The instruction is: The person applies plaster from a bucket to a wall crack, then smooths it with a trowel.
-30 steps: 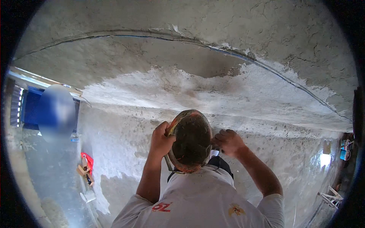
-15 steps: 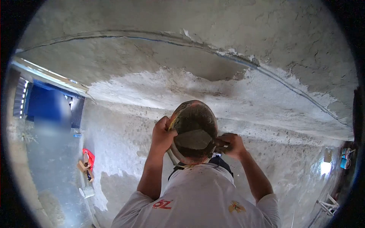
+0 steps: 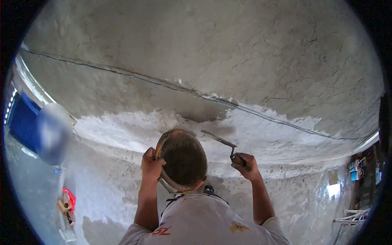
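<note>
In front of the white shirt [image 3: 200,222], the left hand [image 3: 152,165], forearm nearly upright, grips the rim of a round bowl [image 3: 183,158], its dark inside facing the camera; apart from it, the right hand [image 3: 247,166], forearm likewise raised, closes around the handle of a trowel [image 3: 220,140], blade seen edge-on.

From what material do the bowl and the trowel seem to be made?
Bowl: perhaps plastic or rubber, dull finish; its patchy orange rim looks stained.
Trowel: likely metal, dark, matte; its thin blade and bent neck suggest this. What the right hand covers, I cannot tell.
</note>
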The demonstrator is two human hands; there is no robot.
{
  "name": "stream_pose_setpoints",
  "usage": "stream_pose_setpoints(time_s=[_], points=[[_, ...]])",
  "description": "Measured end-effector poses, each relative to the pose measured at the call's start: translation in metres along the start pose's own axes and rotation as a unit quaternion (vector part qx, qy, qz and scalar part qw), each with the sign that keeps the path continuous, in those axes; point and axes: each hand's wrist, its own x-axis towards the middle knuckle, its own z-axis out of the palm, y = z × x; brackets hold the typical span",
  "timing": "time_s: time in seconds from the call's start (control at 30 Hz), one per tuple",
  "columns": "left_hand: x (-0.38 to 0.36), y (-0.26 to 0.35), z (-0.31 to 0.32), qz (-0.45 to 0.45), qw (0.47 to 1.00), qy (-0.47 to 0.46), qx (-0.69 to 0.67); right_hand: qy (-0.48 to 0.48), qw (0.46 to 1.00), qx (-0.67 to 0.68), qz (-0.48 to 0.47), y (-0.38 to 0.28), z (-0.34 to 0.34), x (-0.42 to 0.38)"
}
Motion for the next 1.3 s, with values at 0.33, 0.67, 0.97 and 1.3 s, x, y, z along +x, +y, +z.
stream_pose_setpoints(time_s=[0.33, 0.67, 0.97, 1.3], points=[[-0.011, 0.028, 0.012, -0.018, 0.994, 0.023, 0.105, 0.054, 0.997, 0.051, -0.036, 0.045, -0.01, 0.028], [-0.005, -0.018, 0.002, -0.013, 0.993, 0.015, 0.115, 0.095, 0.985, 0.136, 0.038, 0.185, 0.032, 0.011], [-0.023, -0.002, -0.001, -0.049, 0.996, 0.018, 0.066, 0.089, 0.986, 0.125, -0.063, 0.084, 0.01, 0.061], [-0.032, -0.008, -0.022, -0.045, 0.993, 0.046, 0.099, 0.034, 0.999, -0.028, -0.019, 0.108, 0.037, 0.045]])
